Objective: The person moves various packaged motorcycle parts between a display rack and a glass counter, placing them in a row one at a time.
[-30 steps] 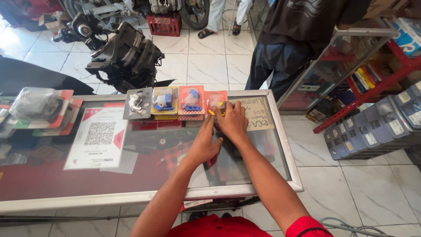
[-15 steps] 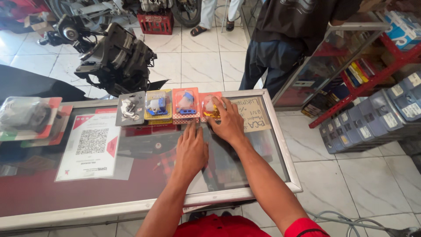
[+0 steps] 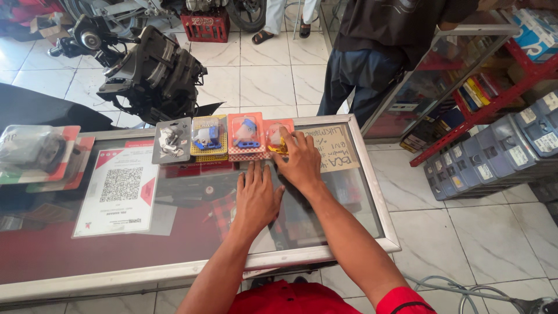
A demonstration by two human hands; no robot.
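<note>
A row of blister-packed small parts lies along the far edge of a glass counter [image 3: 325, 232]: a grey pack [image 3: 172, 140], a yellow pack with a blue part [image 3: 209, 135], a pink pack with a blue part [image 3: 246, 133] and an orange pack with a yellow part [image 3: 276, 135]. My right hand [image 3: 300, 160] rests on the orange pack, fingers spread over its near side. My left hand [image 3: 256, 195] lies flat on the glass just below the pink pack, holding nothing.
A white sheet with a square code [image 3: 119, 190] and bagged parts on red cards [image 3: 40, 150] lie at the left. A handwritten cardboard sign [image 3: 335, 147] sits beside my right hand. A person in dark clothes [image 3: 372, 64] stands beyond the counter. A dismantled motorcycle front [image 3: 152, 72] stands behind.
My left hand has drawn back from the orange pack and settled flat on the glass. My right hand stays on the orange pack.
</note>
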